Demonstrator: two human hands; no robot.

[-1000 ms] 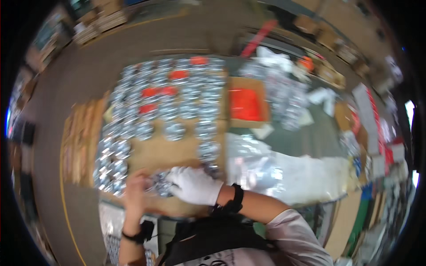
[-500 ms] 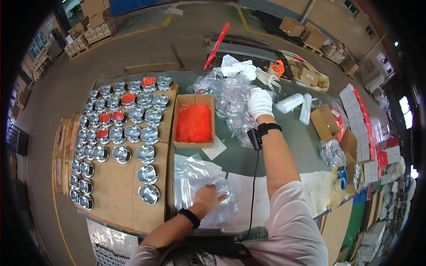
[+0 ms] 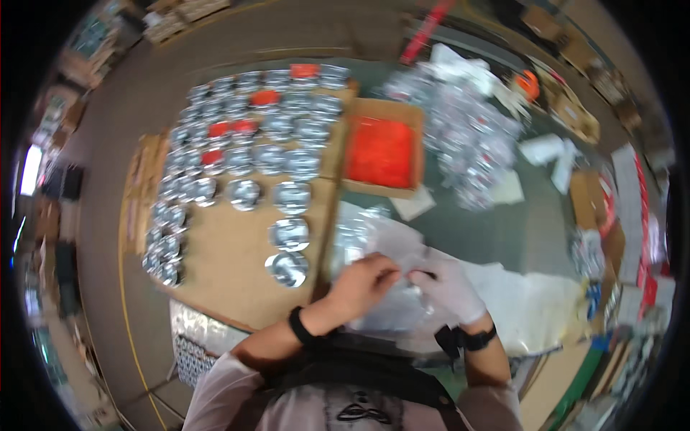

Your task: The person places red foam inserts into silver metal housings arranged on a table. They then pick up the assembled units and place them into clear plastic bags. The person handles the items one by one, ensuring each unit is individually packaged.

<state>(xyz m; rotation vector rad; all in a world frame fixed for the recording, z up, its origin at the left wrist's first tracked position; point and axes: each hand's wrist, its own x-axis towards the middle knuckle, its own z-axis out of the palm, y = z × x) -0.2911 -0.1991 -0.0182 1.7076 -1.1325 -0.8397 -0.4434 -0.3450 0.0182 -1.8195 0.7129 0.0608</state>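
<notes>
Over the near part of the table my two hands come close together at a clear plastic bag (image 3: 395,305). My bare left hand (image 3: 361,286) has its fingers curled in a pinch at the bag's upper part. Facing it, my right hand (image 3: 451,289), in a white glove, also pinches the thin plastic; motion blurs the exact grip. More clear bags (image 3: 353,233) lie flat just beyond my left hand. To the left, rows of shiny metal pistons (image 3: 291,197) stand on a cardboard sheet (image 3: 230,251), several with red on top.
A cardboard box (image 3: 381,189) holding red material stands beyond my hands. Right of it lies a heap of plastic-wrapped parts (image 3: 471,136), with white gloves (image 3: 510,97) and an orange tape roll (image 3: 528,85) behind. White rolls (image 3: 543,149) and open cartons (image 3: 588,197) line the right side.
My right hand has come back from the wrapped heap toward me and now meets my left hand at the plastic bag. The whole view has shifted with my head.
</notes>
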